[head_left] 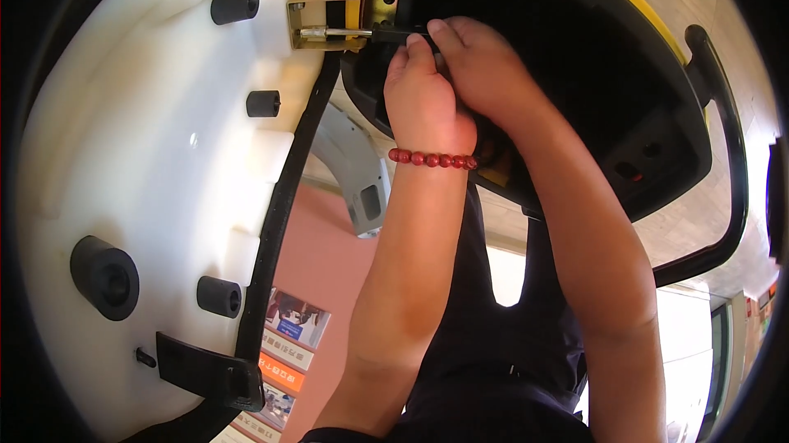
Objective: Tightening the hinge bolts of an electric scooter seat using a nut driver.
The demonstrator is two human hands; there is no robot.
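Note:
My left hand, with a red bead bracelet at the wrist, and my right hand are closed together around a black-handled tool at the upper middle. Its metal shaft lies horizontally in a gold-coloured hinge bracket; whether its tip touches a fastener I cannot tell. The bracket joins a white plastic shell on the left to a black casing with a yellow rim. My fingertips and part of the handle are hidden.
Several black cylindrical bushings and a black latch strap are on the white shell. A black tubular handle curves along the right. Beyond are a grey curved part, a pink surface with posters and my dark-trousered legs.

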